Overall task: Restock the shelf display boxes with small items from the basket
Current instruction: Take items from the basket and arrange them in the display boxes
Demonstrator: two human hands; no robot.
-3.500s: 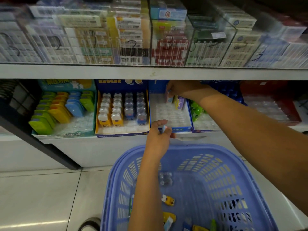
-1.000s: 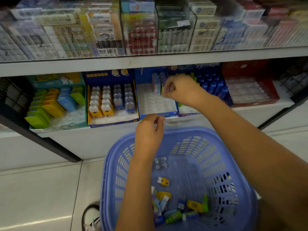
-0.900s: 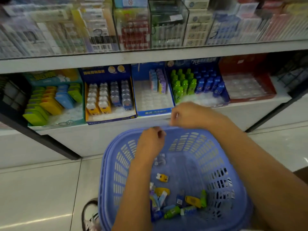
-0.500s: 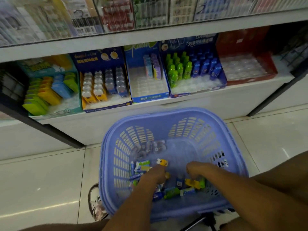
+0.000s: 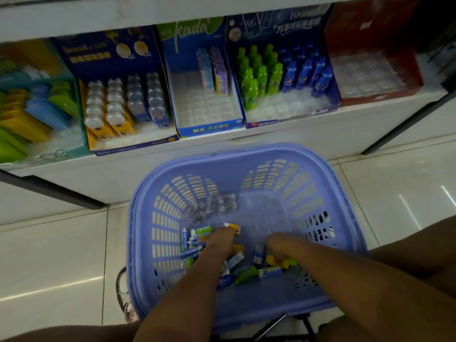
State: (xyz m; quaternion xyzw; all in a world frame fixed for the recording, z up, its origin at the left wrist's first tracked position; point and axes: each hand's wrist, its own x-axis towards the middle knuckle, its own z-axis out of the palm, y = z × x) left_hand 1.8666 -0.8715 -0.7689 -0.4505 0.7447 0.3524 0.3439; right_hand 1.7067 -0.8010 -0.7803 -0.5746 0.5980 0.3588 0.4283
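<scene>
A lavender plastic basket stands on the floor below the shelf. Small blue, green and yellow packets lie at its near end, and clear capsules lie farther back. My left hand and my right hand are both down among the packets, fingertips buried, so any hold is hidden. On the shelf, the middle blue display box has a few packets at the back of a mostly bare tray. The red display box shows only a clear tray.
Further shelf boxes: a teal one with flat cases, a dark blue one with small figures, and one with green and blue bottles. Dark shelf legs slant to the tiled floor. A shoe sits left of the basket.
Both hands came down from the shelf boxes into the basket and now dig among the packets. My view has tilted down and moved closer.
</scene>
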